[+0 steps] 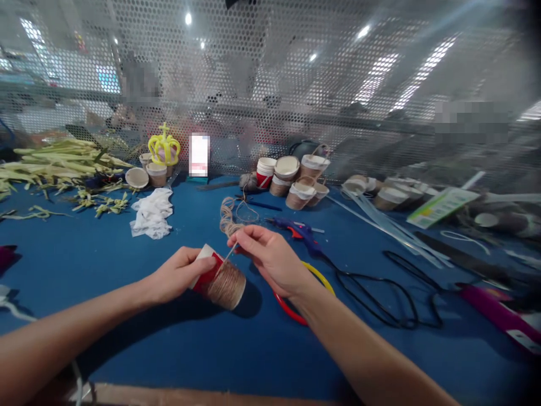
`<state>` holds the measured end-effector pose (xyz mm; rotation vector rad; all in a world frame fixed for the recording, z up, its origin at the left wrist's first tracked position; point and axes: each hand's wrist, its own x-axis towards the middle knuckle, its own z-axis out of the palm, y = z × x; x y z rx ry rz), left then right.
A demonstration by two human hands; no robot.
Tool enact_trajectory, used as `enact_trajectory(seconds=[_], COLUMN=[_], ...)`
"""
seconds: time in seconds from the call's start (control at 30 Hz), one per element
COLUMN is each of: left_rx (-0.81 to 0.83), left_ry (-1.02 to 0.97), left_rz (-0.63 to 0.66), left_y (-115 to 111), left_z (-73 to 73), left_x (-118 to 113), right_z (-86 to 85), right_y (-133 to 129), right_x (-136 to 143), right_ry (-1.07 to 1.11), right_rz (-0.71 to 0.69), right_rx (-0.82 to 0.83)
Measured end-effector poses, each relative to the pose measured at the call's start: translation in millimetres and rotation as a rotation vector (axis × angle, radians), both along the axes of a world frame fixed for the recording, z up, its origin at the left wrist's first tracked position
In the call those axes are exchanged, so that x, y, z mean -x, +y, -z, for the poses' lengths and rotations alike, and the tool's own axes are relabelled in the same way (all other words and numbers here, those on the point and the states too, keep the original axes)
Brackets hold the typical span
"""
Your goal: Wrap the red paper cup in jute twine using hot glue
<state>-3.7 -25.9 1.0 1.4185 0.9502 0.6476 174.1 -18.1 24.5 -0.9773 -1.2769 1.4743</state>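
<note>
My left hand [180, 274] grips a paper cup [224, 283] by its red and white end, and the cup lies tilted above the blue table. Brown twine is wound around the lower part of the cup, with bare red showing near my thumb. Pinched in the fingers of my right hand [270, 254] is a strand of twine [229, 254] that runs taut to the cup's side. Behind my right fingertips lies a loose coil of twine [227, 217]. A blue hot glue gun [306, 239] rests just beyond my right hand.
Several twine-wrapped cups [300, 194] stand at the back. A crumpled white cloth [154, 213], a yellow crown [164, 148] and dried husks [63, 160] are at left. Clear glue sticks [393, 228], a black cable [380, 276], a red-yellow ring [291, 313] and a purple object [499, 313] lie at right.
</note>
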Motion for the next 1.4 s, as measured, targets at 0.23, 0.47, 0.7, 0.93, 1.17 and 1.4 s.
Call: enact_trajectory(seconds=[0.23, 0.47, 0.7, 0.93, 1.17, 1.4], left_rx=[0.207, 0.211, 0.165, 0.086, -0.022, -0.099], left_ry=[-0.096, -0.104, -0.143, -0.117, -0.075, -0.077], left_rz=[-0.048, -0.014, 0.033, 0.071, 0.125, 0.126], left_y=[0.5, -1.5, -3.7, -7.4, -8.0, -9.2], left_z=[-4.6, -1.1, -0.2, -3.0, -1.3, -1.8], left_x=[-4.5, -2.8, -0.7, -0.3, 2.4, 3.3], right_z=[1.0, 0.3, 7.7, 8.8, 14.8, 17.8], right_y=[-2.2, -4.3, -2.1, -4.8, -4.1, -5.7], right_x=[-2.9, -1.4, 0.4, 2.8, 4.2, 5.7], right_ry=[-0.178, -0.295, -0.355, -0.362, -0.365, -0.386], right_rz=[0.085, 0.099, 0.093, 0.058, 0.003, -0.021], right_rx=[-0.125, -0.154, -0.152, -0.128, -0.12, -0.102])
